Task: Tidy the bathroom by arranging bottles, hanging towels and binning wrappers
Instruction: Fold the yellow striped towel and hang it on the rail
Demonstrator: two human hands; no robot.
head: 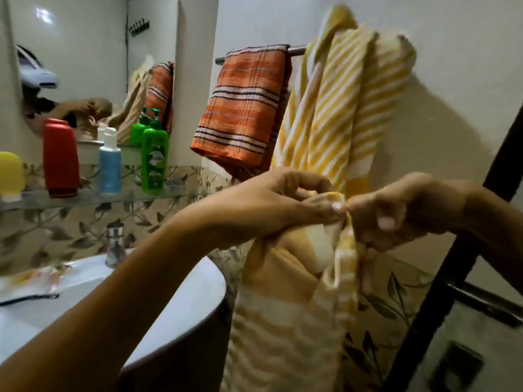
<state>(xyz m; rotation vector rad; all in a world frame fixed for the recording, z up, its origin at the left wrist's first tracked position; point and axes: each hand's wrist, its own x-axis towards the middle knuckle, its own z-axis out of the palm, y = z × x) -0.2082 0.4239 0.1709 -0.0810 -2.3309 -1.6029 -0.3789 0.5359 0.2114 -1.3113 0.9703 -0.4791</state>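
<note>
Both hands pinch the yellow striped towel's lower edge.

Yellow, red, blue and green bottles (154, 158) stand on the glass shelf (93, 198); an orange towel (243, 108) hangs on the rail (297, 50) beside the yellow towel (339, 108) — left hand (283, 202) and right hand (396, 213), fingers curled, grasp its bunched hem.

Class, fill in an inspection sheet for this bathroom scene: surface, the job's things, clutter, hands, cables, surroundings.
Surface: glass shelf above a white basin.
Job's things: yellow striped towel bunched over the towel rail; orange towel hung folded; red bottle, blue bottle and green pump bottle upright on the shelf.
Clutter: wrappers on the basin rim.
Hands: left hand and right hand pinch the yellow towel's lower edge.
Cables: nothing seen.
Surroundings: mirror, tap, leaf-patterned tiles.
</note>
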